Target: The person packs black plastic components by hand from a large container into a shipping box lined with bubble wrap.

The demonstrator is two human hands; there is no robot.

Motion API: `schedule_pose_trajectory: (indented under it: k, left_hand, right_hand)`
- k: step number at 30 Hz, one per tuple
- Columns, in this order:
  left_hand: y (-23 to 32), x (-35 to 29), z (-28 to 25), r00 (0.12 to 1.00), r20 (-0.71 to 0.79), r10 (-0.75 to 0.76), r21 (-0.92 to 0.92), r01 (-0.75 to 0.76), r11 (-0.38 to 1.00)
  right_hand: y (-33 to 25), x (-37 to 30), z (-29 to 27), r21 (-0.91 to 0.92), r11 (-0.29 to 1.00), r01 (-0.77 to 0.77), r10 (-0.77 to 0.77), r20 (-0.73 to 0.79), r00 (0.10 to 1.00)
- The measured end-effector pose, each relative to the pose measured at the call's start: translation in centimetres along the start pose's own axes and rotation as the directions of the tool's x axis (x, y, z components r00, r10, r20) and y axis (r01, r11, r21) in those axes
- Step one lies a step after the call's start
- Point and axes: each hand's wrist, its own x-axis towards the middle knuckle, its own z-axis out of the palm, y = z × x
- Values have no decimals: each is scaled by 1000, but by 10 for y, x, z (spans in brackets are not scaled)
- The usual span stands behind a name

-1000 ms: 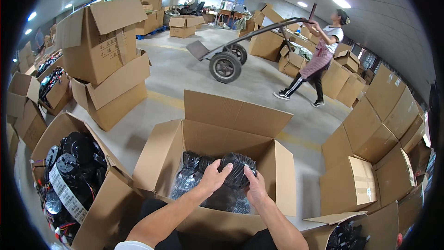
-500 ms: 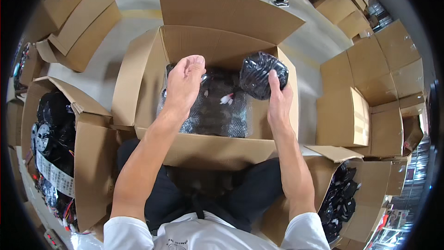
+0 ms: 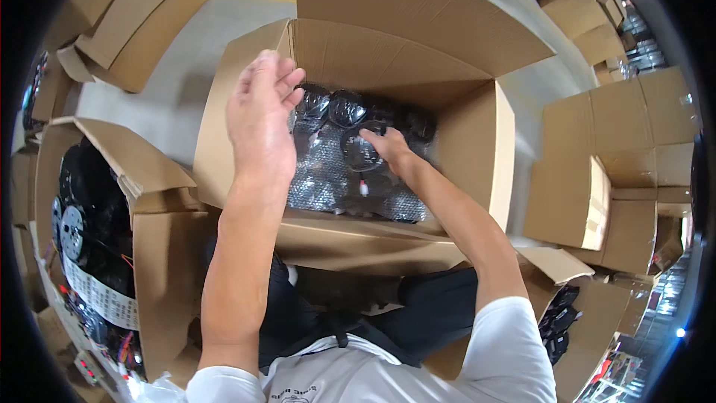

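Observation:
My right hand [image 3: 395,151] is down inside a big open cardboard box [image 3: 470,134], its thumb and fingers on a round black part in clear plastic wrap [image 3: 359,152]. A small white connector [image 3: 364,188] shows just below that part. Several similar wrapped black parts, among them one black bundle [image 3: 347,107], lie along the far side of the box. Under them is a sheet of bubble wrap [image 3: 321,183]. My left hand [image 3: 261,116] holds nothing; its fingers are apart, above the box's left wall.
At the left, an open carton [image 3: 168,269] holds black motor-like parts and wires. Another carton [image 3: 589,321] at the lower right holds black pieces. Empty-looking boxes [image 3: 574,201] are stacked on the right. The far flap [image 3: 418,7] of the middle box stands up.
My right hand has lowered the black wrapped part from above the box's right side into its middle. My left hand has moved left and its fingers have spread. The view has shifted.

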Motion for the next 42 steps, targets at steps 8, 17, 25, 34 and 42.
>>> schedule_pose_trajectory:
  k: [8,17,25,34,42]
  left_hand:
    - [6,17,-8,1000,2,-24,60,23,998]
    - [3,21,-13,998,18,-67,83,65,994]
    - [8,21,-9,997,2,-80,106,79,991]
    - [-15,-6,-5,991,94,-99,117,88,989]
    - [-47,-25,21,960,226,-167,116,143,983]
  right_hand:
    - [50,108,90,342,931,-130,125,37,991]
    - [72,112,110,646,659,-384,-20,526,850]
    - [75,116,115,661,675,-327,43,408,912]
    - [90,105,137,-411,903,122,-179,-103,979]
    - [31,73,65,-740,599,304,-272,169,947]
